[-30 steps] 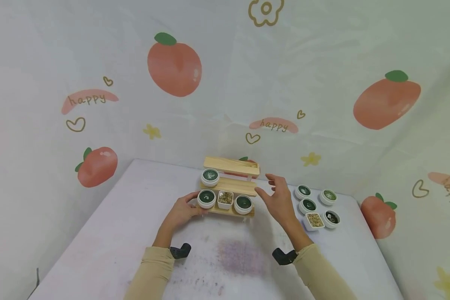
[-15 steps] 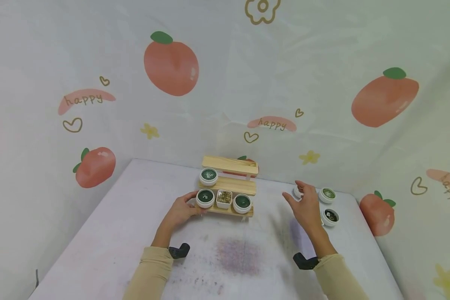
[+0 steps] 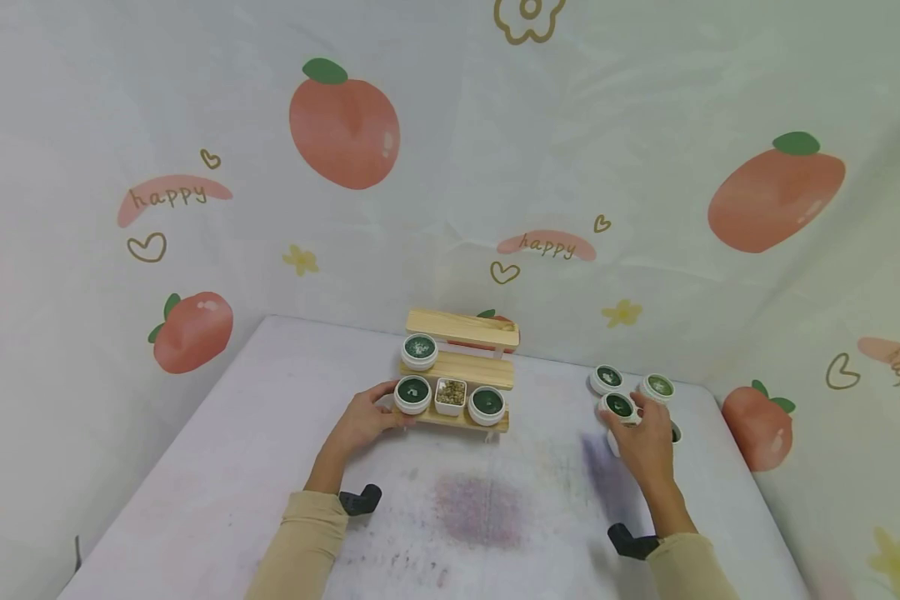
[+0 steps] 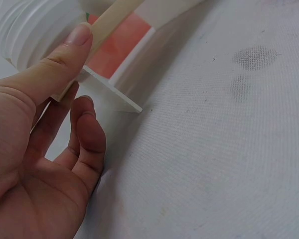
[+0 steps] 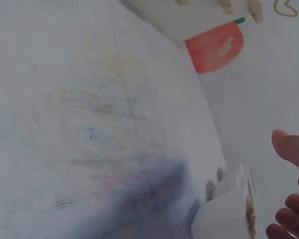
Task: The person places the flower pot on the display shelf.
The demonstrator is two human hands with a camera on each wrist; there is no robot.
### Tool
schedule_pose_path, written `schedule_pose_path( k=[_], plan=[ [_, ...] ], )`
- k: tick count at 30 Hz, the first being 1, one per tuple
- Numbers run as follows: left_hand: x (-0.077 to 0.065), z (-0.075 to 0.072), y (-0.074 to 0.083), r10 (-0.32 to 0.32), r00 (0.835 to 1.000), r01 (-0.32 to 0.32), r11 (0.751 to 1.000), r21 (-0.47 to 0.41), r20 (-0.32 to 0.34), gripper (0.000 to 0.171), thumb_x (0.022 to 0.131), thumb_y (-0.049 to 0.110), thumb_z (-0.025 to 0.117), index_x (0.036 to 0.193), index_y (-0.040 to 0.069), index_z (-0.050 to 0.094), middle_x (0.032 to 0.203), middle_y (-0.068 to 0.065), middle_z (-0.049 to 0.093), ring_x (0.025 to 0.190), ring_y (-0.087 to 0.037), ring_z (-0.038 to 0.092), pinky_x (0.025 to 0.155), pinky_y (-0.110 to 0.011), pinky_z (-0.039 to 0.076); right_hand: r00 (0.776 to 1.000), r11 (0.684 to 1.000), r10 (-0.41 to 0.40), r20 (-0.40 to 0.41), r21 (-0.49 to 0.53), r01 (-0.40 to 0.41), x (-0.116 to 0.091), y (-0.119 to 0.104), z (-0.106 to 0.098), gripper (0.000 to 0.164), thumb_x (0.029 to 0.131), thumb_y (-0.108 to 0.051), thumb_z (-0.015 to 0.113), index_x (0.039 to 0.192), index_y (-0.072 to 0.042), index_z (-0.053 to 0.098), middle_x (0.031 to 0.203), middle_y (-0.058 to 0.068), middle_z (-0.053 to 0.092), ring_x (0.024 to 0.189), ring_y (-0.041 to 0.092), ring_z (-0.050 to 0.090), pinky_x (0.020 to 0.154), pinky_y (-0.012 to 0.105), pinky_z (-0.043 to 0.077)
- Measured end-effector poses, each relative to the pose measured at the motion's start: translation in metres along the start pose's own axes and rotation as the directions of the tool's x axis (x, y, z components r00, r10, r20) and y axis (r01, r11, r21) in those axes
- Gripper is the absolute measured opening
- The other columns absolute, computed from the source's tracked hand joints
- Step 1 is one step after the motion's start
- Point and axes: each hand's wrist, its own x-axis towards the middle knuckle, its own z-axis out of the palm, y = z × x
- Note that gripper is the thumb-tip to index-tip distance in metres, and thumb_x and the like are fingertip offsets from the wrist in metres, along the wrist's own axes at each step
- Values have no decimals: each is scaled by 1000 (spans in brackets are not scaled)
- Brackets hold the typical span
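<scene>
A round green-filled pot [image 3: 619, 405] is sitting between the spread thumb and fingers of the right grip [image 3: 648, 443]; contact is remaining unclear. The left grip [image 3: 362, 422] is pinching the wooden rack [image 3: 471, 370], whose shelves are bearing four pots [image 3: 451, 397] just right of it. The desk [image 3: 330, 358] is extending beneath both.

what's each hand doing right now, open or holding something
Left hand: holding the bottom wooden shelf.
Right hand: at a round white pot; whether it grips cannot be told.
</scene>
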Motion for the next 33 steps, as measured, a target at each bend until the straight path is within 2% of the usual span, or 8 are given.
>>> schedule_pose_path(
  k=[4,9,14,17,23,28,33],
  plan=[
    [1,-1,0,2,1000,-2,1000,7,2,85,74,28,92,148,15,53,64,3,62,63,-13,54,65,-28,42,1000,1000,11,-22,-22,-11,-5,9,2,63,87,-14,80,134,16,51,123,38,53,116,50,49,98,61,39],
    [3,-2,1,-2,1000,2,1000,-12,4,86,74,27,92,149,16,52,67,0,66,65,-14,58,67,-28,44,999,999,32,-37,-37,-34,-7,18,6,65,86,-17,81,134,16,52,127,38,52,124,52,45,106,61,33],
    [3,-1,0,-5,1000,5,1000,-10,13,86,75,27,92,149,14,51,66,2,64,65,-13,57,67,-28,44,987,983,155,39,-110,-150,-9,25,7,73,88,-26,79,141,12,47,135,38,47,129,57,39,105,66,31],
    [2,-1,0,0,1000,0,1000,-9,8,85,75,26,92,149,14,52,66,2,64,65,-13,56,66,-28,44,978,973,189,93,-151,-174,-11,29,7,78,88,-29,78,144,11,43,136,40,45,126,59,39,102,67,32],
    [2,-1,-3,-1,1000,1,1000,-5,1,85,75,26,92,149,14,52,68,-1,67,64,-13,57,67,-28,44,971,971,198,132,-161,-176,-14,35,11,80,88,-30,77,144,13,41,134,40,46,124,59,41,99,64,36],
    [1,-2,-3,-6,1000,6,1000,-14,4,87,74,27,92,149,14,52,67,-2,67,63,-13,58,66,-28,45,976,977,181,117,-135,-165,-15,39,15,79,87,-25,77,144,16,40,135,42,46,126,59,41,105,64,35],
    [2,-1,-4,0,1000,0,1000,-20,10,86,73,26,92,149,14,52,67,0,67,63,-13,57,66,-27,46,984,985,146,97,-104,-136,-14,41,16,75,88,-18,74,144,18,39,133,43,48,124,57,45,104,63,36]
  ],
)
